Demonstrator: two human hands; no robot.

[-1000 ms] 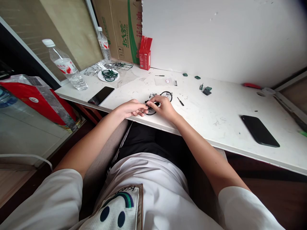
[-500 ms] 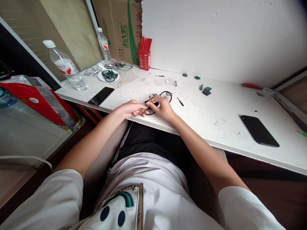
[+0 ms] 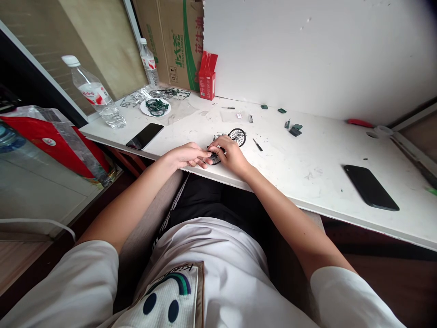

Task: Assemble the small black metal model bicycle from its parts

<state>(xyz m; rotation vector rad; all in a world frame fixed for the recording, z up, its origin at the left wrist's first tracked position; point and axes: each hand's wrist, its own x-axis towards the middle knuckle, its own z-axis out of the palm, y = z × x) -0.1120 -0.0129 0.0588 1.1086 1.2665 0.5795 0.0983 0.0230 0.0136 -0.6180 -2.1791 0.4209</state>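
Observation:
A small black model bicycle [image 3: 236,137] lies near the front edge of the white table, one spoked wheel showing beyond my hands and another partly covered between them. My left hand [image 3: 191,155] grips the near wheel's side from the left, fingers bent around it. From the right, my right hand [image 3: 229,153] pinches at the same part of the model with thumb and forefinger. What lies between the fingertips is too small to tell. Right of the model is a small dark screwdriver [image 3: 257,145].
Phones lie left [image 3: 145,136] and right [image 3: 371,187]. A white plate [image 3: 166,112] with green model parts, two water bottles, a cardboard box [image 3: 167,41] and a red box [image 3: 207,76] stand at the back left. Small green pieces [image 3: 295,130] lie farther back, right of centre.
My right thumb and fingers have shifted slightly at the near wheel. The left hand is almost unmoved, and the view has shifted very slightly.

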